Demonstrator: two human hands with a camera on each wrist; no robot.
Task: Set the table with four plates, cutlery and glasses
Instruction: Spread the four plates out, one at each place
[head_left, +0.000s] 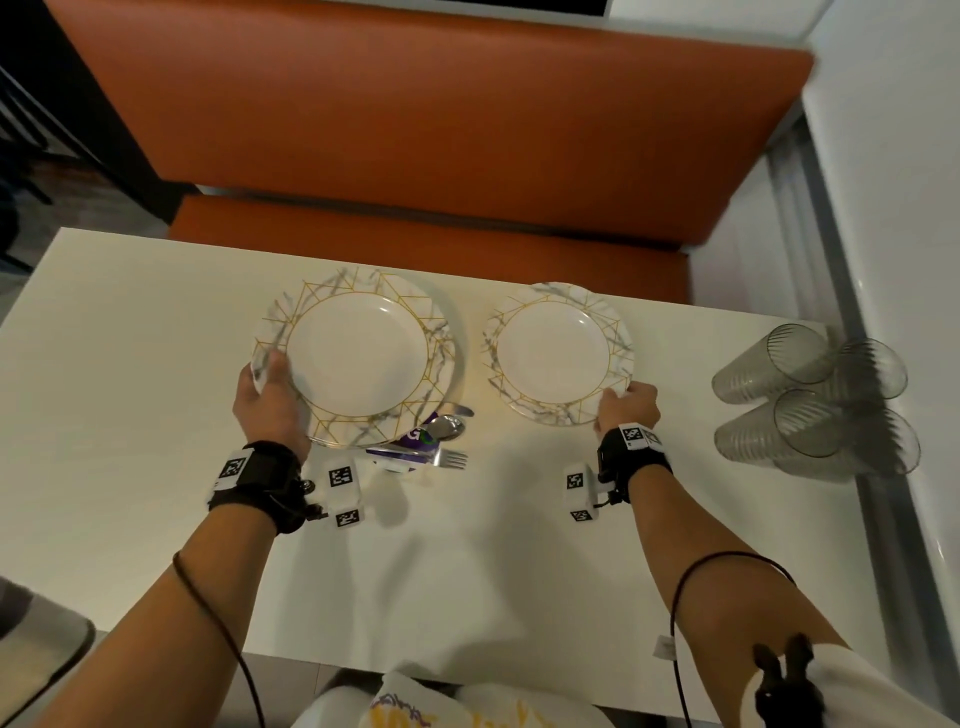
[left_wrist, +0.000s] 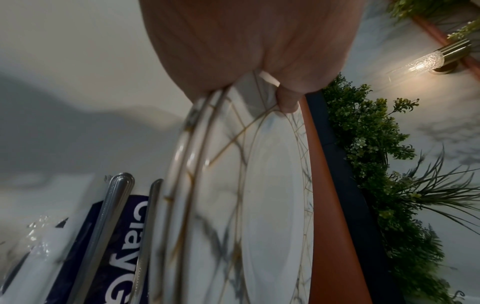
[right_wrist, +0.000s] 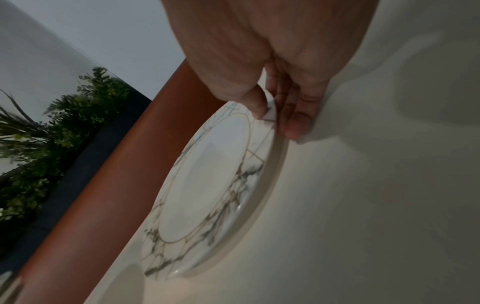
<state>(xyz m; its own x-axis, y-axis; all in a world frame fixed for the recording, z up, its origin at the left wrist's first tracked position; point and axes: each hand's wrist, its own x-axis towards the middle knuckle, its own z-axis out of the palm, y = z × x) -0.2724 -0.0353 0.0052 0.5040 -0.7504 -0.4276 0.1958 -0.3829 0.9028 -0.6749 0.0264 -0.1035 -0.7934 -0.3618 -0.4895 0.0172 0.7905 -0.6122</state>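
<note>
A stack of white plates (head_left: 358, 358) with grey marbling and gold lines hangs over the table's middle, gripped at its left rim by my left hand (head_left: 267, 387). The left wrist view shows three rims of the stack (left_wrist: 233, 195) under my thumb. A single matching plate (head_left: 556, 353) sits to the right, its near rim pinched by my right hand (head_left: 626, 405); the right wrist view has this plate (right_wrist: 207, 185) tilted just above the table. Cutlery (head_left: 447, 436) lies on a purple packet (head_left: 410, 447) under the stack's near edge. Clear glasses (head_left: 810, 400) lie grouped at the far right.
The white table (head_left: 130, 415) has an orange bench seat (head_left: 415, 130) along its far side. A wall and window sill (head_left: 883, 260) run along the right, close to the glasses. Green plants (left_wrist: 376, 164) stand behind the bench.
</note>
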